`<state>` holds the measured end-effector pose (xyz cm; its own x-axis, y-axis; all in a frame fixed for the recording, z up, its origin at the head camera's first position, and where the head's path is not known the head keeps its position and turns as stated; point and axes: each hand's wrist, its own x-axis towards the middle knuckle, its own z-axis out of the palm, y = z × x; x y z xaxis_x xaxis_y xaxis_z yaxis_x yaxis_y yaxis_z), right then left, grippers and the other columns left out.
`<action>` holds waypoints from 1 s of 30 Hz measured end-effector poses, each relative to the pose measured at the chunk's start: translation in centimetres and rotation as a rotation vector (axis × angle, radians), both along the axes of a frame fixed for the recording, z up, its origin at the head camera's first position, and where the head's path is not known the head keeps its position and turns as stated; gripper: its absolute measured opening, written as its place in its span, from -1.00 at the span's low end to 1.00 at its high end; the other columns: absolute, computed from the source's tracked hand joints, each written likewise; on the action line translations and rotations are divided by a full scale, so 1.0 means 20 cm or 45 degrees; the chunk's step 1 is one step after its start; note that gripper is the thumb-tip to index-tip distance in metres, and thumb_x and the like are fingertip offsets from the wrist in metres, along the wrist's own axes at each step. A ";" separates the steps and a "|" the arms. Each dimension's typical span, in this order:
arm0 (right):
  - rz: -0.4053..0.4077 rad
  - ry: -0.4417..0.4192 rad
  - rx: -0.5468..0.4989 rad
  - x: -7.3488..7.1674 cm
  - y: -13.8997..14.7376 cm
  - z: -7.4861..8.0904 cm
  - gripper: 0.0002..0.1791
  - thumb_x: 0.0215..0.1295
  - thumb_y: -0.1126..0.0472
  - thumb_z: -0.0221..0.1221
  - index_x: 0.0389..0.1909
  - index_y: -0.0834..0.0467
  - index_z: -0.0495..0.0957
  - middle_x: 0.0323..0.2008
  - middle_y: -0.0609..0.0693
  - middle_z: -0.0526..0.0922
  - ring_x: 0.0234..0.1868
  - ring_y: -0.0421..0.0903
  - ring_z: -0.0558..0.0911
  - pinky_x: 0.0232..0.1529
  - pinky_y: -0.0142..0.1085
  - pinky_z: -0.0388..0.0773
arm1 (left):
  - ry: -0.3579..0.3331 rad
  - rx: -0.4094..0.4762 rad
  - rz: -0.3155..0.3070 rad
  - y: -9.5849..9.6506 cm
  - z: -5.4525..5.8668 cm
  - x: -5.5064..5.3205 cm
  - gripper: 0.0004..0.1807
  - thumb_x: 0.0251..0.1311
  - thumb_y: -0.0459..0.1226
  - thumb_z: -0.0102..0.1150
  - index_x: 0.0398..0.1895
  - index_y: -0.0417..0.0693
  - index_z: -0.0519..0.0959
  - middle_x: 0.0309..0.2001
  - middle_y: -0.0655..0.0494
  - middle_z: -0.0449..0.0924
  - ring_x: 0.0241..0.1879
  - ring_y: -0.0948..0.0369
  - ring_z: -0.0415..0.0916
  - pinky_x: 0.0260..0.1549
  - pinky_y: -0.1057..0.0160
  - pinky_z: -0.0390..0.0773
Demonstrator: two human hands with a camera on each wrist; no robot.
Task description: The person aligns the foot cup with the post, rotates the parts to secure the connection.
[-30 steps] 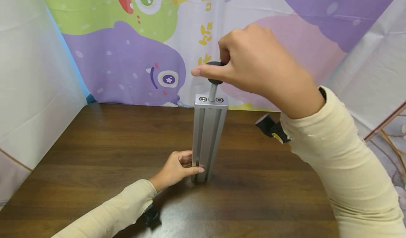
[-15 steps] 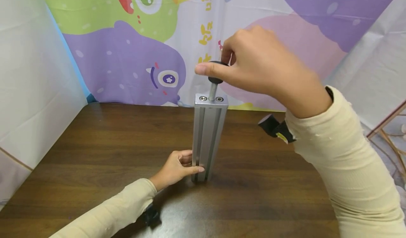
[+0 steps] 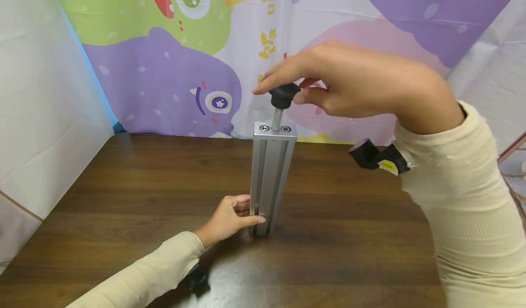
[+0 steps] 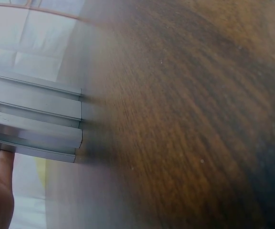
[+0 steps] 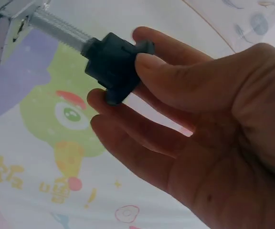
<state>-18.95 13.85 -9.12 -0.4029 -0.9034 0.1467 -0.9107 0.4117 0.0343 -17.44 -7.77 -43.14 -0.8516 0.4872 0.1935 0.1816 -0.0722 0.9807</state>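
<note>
A silver aluminium extrusion [image 3: 272, 180] stands upright on the table; in the left wrist view the extrusion's [image 4: 37, 112] grooved lower end meets the wood. My left hand [image 3: 226, 219] grips it low down, thumb across the near face. From the middle of the metal cap on top [image 3: 276, 136], between two recessed screws, rises a threaded rod [image 3: 277, 120]. A black star knob [image 3: 282, 96] tops the rod. Around that knob is my right hand [image 3: 349, 80], its thumb and fingers pinching the rim, as the knob [image 5: 113, 67] in the right wrist view confirms.
The brown wooden table [image 3: 135, 198] spreads around the extrusion. Behind it hangs a printed cartoon curtain [image 3: 164, 84], with white sheets [image 3: 37, 93] at the sides. A black wrist camera [image 3: 365, 154] sticks out from the right sleeve.
My right hand has turned about the knob: the thumb has swung from the knob's left to its right, and the fingers now reach over to the left. The left hand has stayed put.
</note>
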 end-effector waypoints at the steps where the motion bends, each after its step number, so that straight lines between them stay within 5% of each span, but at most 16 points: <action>1: -0.007 0.001 0.003 0.01 -0.01 0.00 -0.18 0.09 0.61 -0.09 0.23 -0.23 0.46 0.16 -0.35 0.50 -0.10 -0.39 0.53 -0.23 -0.46 0.44 | -0.003 -0.002 0.001 0.00 0.00 0.00 -0.52 0.02 -0.44 0.39 0.02 -0.49 0.51 -0.19 -0.30 0.66 -0.21 0.18 0.69 -0.18 0.26 0.66; 3: -0.025 0.005 -0.001 0.01 -0.02 0.00 -0.36 0.19 0.55 0.01 0.19 -0.11 0.52 0.06 -0.30 0.57 -0.16 -0.36 0.55 -0.20 -0.45 0.45 | -0.012 -0.005 0.002 0.00 0.01 0.01 -0.52 0.02 -0.45 0.39 0.03 -0.49 0.50 -0.18 -0.32 0.66 -0.20 0.18 0.68 -0.17 0.26 0.66; 6: -0.109 0.069 -0.044 -0.01 -0.03 -0.03 -0.69 0.36 0.07 0.15 0.10 -0.19 0.57 -0.13 -0.33 0.63 -0.30 -0.38 0.55 -0.27 -0.43 0.48 | -0.023 -0.003 0.002 0.00 0.01 0.01 -0.52 0.03 -0.46 0.38 0.04 -0.49 0.50 -0.17 -0.33 0.65 -0.20 0.17 0.68 -0.17 0.26 0.66; 10: -0.431 0.150 -0.141 0.03 -0.10 -0.05 -0.45 0.15 -0.50 0.00 -0.38 -0.15 0.68 -0.56 -0.27 0.60 -0.58 -0.28 0.46 -0.51 -0.35 0.42 | -0.023 0.002 0.001 0.00 0.01 0.02 -0.52 0.02 -0.45 0.39 0.04 -0.47 0.51 -0.17 -0.32 0.65 -0.20 0.17 0.69 -0.17 0.25 0.66; 13: -0.685 0.187 -0.185 0.10 -0.17 -0.05 -0.33 0.06 -0.52 0.08 -0.73 0.01 0.55 -0.76 -0.11 0.47 -0.66 -0.15 0.40 -0.59 -0.29 0.36 | -0.014 0.006 0.000 -0.01 0.01 0.02 -0.51 0.01 -0.43 0.40 0.04 -0.46 0.51 -0.17 -0.30 0.66 -0.20 0.17 0.69 -0.17 0.24 0.66; 16: -0.786 0.234 -0.215 0.13 -0.20 -0.06 -0.27 0.05 -0.51 0.11 -0.82 0.08 0.50 -0.81 -0.04 0.42 -0.66 -0.09 0.39 -0.60 -0.26 0.34 | -0.012 0.009 -0.001 -0.01 0.01 0.02 -0.50 0.01 -0.43 0.40 0.04 -0.47 0.51 -0.16 -0.30 0.66 -0.20 0.17 0.69 -0.17 0.24 0.66; 26: -0.786 0.280 -0.295 0.12 -0.19 -0.08 -0.20 0.08 -0.55 0.01 -0.85 0.11 0.43 -0.82 -0.03 0.35 -0.66 -0.08 0.35 -0.60 -0.23 0.29 | -0.022 0.016 0.002 0.00 0.02 0.02 -0.53 0.01 -0.50 0.37 0.02 -0.51 0.50 -0.17 -0.37 0.63 -0.21 0.19 0.69 -0.17 0.26 0.65; 30: -0.761 0.236 -0.270 0.14 -0.19 -0.07 -0.26 0.16 -0.50 -0.01 -0.74 0.08 0.57 -0.76 -0.04 0.47 -0.61 -0.07 0.42 -0.55 -0.23 0.33 | -0.026 0.018 -0.001 0.01 0.02 0.02 -0.54 0.01 -0.51 0.36 0.01 -0.53 0.50 -0.17 -0.38 0.63 -0.21 0.20 0.69 -0.18 0.27 0.65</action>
<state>-16.25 10.14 -10.53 -0.7770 -0.4758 0.4121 -0.5098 0.8597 0.0314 -17.05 -7.61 -42.70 -0.8549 0.4855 0.1828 0.1611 -0.0864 0.9831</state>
